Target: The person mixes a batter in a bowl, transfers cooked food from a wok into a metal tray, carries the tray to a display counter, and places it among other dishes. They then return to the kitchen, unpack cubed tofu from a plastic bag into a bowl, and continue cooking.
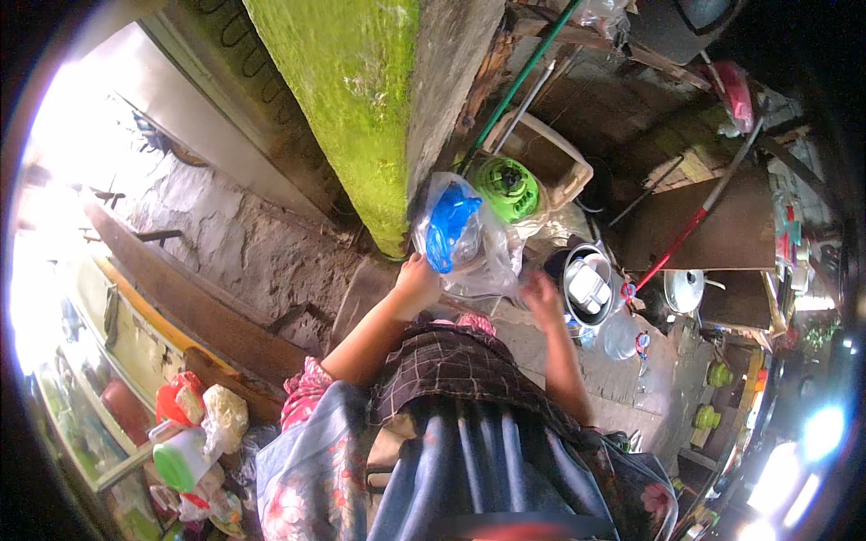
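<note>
A clear plastic bag [488,264] with a bright blue plastic bag [448,226] in or on it lies before me, at the foot of a green-painted pillar. My left hand [418,280] grips the left edge of the clear bag near its lower rim. My right hand [541,295], blurred, is by the bag's right side; whether its fingers hold the film cannot be told. Just beyond the bags stands a bright green plastic object [507,189] with a dark centre. A metal pot [570,314] holding white containers [587,284] is right of my right hand.
The green pillar [358,101] rises straight ahead. Behind the green object is a beige plastic bin [575,166]. Large plastic bottles [619,338] and a pot lid [683,291] are at the right, with a red pole [670,251] slanting above. A wooden bench [196,270] runs along the left.
</note>
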`<action>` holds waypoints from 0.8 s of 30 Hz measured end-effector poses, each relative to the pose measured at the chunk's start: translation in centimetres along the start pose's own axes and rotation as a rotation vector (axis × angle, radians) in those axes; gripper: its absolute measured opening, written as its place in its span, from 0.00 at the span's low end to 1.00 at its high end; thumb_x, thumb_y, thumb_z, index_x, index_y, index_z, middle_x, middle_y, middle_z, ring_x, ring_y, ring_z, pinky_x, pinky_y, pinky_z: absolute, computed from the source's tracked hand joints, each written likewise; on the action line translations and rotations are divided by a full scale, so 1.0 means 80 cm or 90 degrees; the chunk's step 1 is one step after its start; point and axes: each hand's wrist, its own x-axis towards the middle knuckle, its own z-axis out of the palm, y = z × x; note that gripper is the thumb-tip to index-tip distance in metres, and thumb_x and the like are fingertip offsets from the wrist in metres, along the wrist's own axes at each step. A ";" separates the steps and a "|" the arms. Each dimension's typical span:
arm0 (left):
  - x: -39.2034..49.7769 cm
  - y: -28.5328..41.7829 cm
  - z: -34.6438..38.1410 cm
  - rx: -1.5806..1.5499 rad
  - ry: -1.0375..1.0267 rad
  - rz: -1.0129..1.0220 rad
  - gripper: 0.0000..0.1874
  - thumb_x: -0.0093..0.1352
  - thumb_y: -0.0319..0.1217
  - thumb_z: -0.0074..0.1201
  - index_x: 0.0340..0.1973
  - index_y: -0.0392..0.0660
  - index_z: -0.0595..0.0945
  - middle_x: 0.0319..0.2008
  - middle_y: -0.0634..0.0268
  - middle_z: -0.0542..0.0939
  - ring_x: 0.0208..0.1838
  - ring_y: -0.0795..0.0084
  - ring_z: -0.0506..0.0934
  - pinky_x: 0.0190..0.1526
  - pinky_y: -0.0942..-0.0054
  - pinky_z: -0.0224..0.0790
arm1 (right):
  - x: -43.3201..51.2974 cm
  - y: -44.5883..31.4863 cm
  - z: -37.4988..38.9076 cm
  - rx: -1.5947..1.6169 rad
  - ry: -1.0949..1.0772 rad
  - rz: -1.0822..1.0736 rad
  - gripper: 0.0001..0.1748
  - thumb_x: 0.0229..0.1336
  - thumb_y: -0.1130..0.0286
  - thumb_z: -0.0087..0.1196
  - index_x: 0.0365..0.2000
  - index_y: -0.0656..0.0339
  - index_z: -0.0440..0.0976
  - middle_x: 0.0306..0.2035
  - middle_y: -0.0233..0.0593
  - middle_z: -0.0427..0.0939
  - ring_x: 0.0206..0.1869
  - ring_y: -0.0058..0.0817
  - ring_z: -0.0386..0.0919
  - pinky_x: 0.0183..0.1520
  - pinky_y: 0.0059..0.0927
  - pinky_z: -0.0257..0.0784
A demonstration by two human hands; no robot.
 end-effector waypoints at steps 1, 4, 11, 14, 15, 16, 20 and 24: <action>-0.008 -0.005 0.002 0.010 0.017 -0.003 0.19 0.56 0.29 0.48 0.43 0.36 0.72 0.43 0.47 0.72 0.46 0.48 0.70 0.50 0.56 0.63 | 0.015 -0.021 -0.006 0.006 0.090 -0.007 0.25 0.46 0.71 0.56 0.48 0.60 0.67 0.45 0.41 0.71 0.46 0.29 0.71 0.47 0.30 0.68; -0.020 -0.018 -0.005 -0.069 0.142 0.003 0.13 0.56 0.28 0.46 0.37 0.40 0.74 0.35 0.50 0.74 0.42 0.49 0.71 0.47 0.55 0.63 | 0.059 -0.111 -0.005 0.008 0.074 -0.354 0.23 0.48 0.77 0.51 0.48 0.59 0.66 0.49 0.43 0.69 0.52 0.35 0.69 0.49 0.33 0.67; -0.031 -0.024 -0.048 -0.157 0.277 -0.065 0.11 0.55 0.20 0.46 0.33 0.40 0.77 0.31 0.51 0.74 0.39 0.51 0.72 0.43 0.62 0.65 | 0.108 -0.149 0.139 -0.530 -0.146 -0.567 0.26 0.43 0.76 0.52 0.48 0.62 0.65 0.58 0.50 0.59 0.58 0.47 0.60 0.59 0.43 0.58; -0.042 -0.025 -0.065 -0.213 0.274 -0.080 0.10 0.55 0.18 0.46 0.31 0.40 0.78 0.29 0.52 0.73 0.37 0.53 0.72 0.39 0.63 0.65 | 0.132 -0.107 0.148 -0.623 -0.103 -0.442 0.32 0.44 0.60 0.57 0.50 0.60 0.65 0.58 0.50 0.59 0.59 0.44 0.60 0.60 0.38 0.56; -0.044 -0.025 -0.068 -0.207 0.268 -0.074 0.10 0.55 0.18 0.47 0.31 0.40 0.78 0.28 0.53 0.73 0.36 0.53 0.72 0.38 0.64 0.65 | 0.155 -0.105 0.147 -0.509 -0.115 -0.320 0.33 0.43 0.59 0.58 0.51 0.60 0.64 0.57 0.52 0.59 0.58 0.43 0.60 0.60 0.35 0.56; -0.045 -0.024 -0.069 -0.194 0.243 -0.074 0.10 0.54 0.18 0.47 0.30 0.40 0.79 0.27 0.54 0.72 0.35 0.55 0.72 0.36 0.64 0.65 | 0.174 -0.103 0.131 -0.449 -0.112 -0.292 0.30 0.43 0.64 0.56 0.49 0.61 0.65 0.54 0.52 0.64 0.54 0.44 0.65 0.56 0.36 0.61; -0.040 -0.015 -0.066 -0.179 0.246 0.009 0.10 0.54 0.18 0.48 0.30 0.41 0.79 0.27 0.55 0.72 0.34 0.56 0.72 0.37 0.64 0.66 | 0.208 -0.104 0.061 -0.470 -0.049 -0.226 0.26 0.43 0.68 0.55 0.46 0.63 0.66 0.44 0.54 0.72 0.44 0.45 0.74 0.47 0.38 0.70; -0.032 -0.010 -0.065 -0.161 0.209 -0.008 0.08 0.56 0.20 0.47 0.28 0.42 0.80 0.28 0.54 0.73 0.38 0.52 0.72 0.42 0.62 0.66 | 0.197 -0.122 0.049 -0.470 -0.064 -0.268 0.28 0.44 0.66 0.56 0.47 0.65 0.65 0.44 0.56 0.71 0.46 0.48 0.72 0.50 0.40 0.67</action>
